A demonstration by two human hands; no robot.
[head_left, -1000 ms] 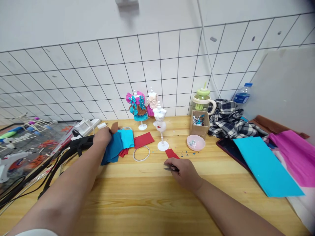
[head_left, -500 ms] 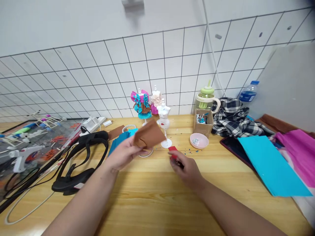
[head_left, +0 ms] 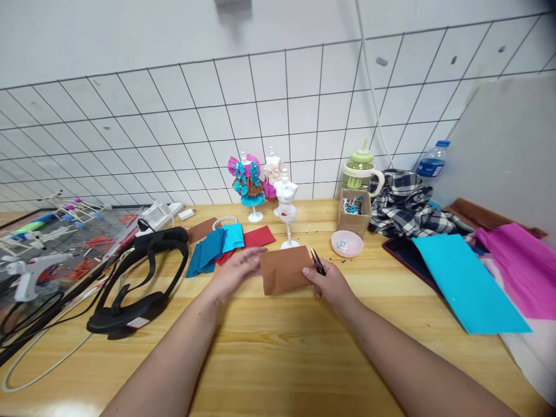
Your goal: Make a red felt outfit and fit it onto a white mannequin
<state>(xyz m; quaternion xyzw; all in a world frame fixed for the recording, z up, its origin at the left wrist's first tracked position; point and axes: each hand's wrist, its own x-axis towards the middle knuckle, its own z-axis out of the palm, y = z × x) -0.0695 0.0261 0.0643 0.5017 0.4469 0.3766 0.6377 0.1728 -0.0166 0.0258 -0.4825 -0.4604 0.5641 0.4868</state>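
Note:
My right hand (head_left: 334,285) grips the right edge of a folded brown sheet of crepe paper (head_left: 284,271) between thumb and fingers. The same hand holds a dark two-pronged tool (head_left: 318,263), its tips pointing up and away; I cannot tell if it is tweezers or small scissors. Just left of the sheet is my left hand (head_left: 237,271), open, fingers stretched out and holding nothing. Beyond the sheet stands a small white mannequin (head_left: 286,202), its base partly covered. Beside my left hand lie red paper (head_left: 259,236), light blue paper (head_left: 233,234) and dark blue paper (head_left: 207,253).
Behind are a mannequin in a ruffled dress (head_left: 248,182) and a pale-dressed one (head_left: 273,169). A pink dish (head_left: 347,244), cardboard box (head_left: 354,217) and cup (head_left: 360,168) stand right. Turquoise paper (head_left: 471,284) lies farther right; a black headset (head_left: 134,313) and glue gun (head_left: 37,272) left.
The brown crepe paper has gone from my left hand to my right. The red paper has left my right hand and lies among the blue pieces. My left hand has opened.

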